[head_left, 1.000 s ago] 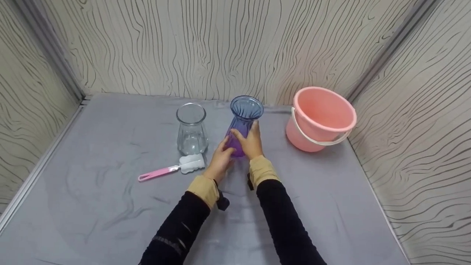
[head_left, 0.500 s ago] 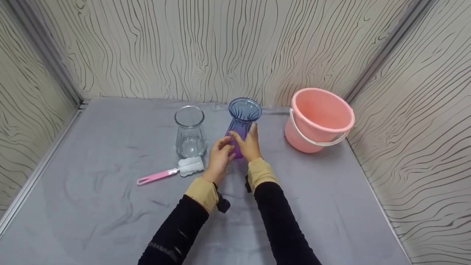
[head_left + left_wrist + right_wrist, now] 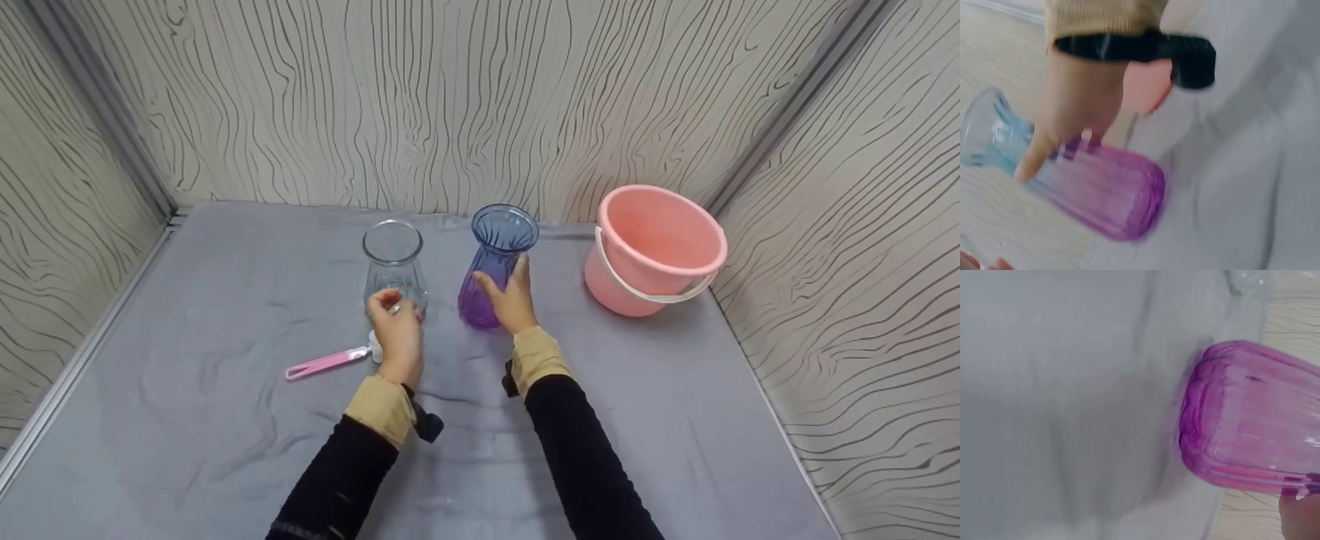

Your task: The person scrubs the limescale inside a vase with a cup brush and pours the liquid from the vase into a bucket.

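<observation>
A blue-to-purple glass vase [image 3: 487, 277] stands upright on the grey cloth. My right hand [image 3: 514, 301] grips its right side, thumb toward me; in the left wrist view the same hand [image 3: 1075, 107] is around the middle of the vase. A clear glass vase [image 3: 392, 262] is to its left. My left hand [image 3: 399, 337] hovers in front of that clear vase, fingers loosely bent with nothing seen in them. It covers most of the white sponge head of a bottle brush [image 3: 326, 364], whose pink handle points left.
A pink bucket [image 3: 626, 285] with a white handle stands at the back right. Grey cloth [image 3: 187, 300] covers the table. Wood-grain panels [image 3: 420, 105] close off the back and both sides.
My left hand has let go of the purple vase and moved left, over the brush head. My right hand still holds the vase, which has stayed in place.
</observation>
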`<state>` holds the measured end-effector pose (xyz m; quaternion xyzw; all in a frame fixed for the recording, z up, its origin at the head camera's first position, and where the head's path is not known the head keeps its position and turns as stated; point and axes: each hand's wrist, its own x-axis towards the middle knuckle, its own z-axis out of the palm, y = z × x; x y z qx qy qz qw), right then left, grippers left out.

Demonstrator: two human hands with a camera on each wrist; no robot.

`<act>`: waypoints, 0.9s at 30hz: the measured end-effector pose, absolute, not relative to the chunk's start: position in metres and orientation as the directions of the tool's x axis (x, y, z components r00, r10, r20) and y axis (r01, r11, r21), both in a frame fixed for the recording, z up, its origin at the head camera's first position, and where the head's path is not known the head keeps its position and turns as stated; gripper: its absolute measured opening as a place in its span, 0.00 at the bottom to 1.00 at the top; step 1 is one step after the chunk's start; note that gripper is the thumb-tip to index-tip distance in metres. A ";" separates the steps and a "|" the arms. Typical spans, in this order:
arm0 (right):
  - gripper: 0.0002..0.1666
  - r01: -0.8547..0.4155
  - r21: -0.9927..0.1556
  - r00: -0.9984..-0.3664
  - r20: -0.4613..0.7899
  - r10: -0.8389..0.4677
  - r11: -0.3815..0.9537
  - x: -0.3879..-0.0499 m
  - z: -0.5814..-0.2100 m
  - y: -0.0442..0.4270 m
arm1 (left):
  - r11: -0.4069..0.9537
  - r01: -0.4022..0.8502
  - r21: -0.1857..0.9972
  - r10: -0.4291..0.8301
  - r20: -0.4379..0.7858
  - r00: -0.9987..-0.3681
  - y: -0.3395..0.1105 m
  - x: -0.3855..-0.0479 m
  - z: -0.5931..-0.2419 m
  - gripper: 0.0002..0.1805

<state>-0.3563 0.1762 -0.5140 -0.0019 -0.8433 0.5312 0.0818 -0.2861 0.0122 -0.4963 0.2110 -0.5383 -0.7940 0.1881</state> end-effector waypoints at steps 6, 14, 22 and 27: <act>0.61 -0.047 -0.901 -0.983 0.119 0.141 0.432 -0.351 -0.516 0.176 | -0.163 -0.017 0.987 -0.628 -0.117 -0.769 -0.012 -0.294 -0.505 0.24; 0.56 0.092 -0.868 -0.933 0.097 0.348 0.489 -0.334 -0.518 0.159 | -0.046 -0.148 0.988 -0.486 -0.152 -0.860 -0.043 -0.309 -0.515 0.45; 0.27 -0.042 -0.916 -0.854 0.241 0.462 0.399 -0.314 -0.530 0.129 | 0.025 -0.161 0.987 -0.377 -0.140 -0.916 -0.049 -0.316 -0.516 0.52; 0.14 -0.124 -0.908 -0.892 0.279 0.355 0.401 -0.310 -0.530 0.111 | 0.027 -0.165 0.986 -0.322 -0.147 -0.935 -0.046 -0.320 -0.514 0.54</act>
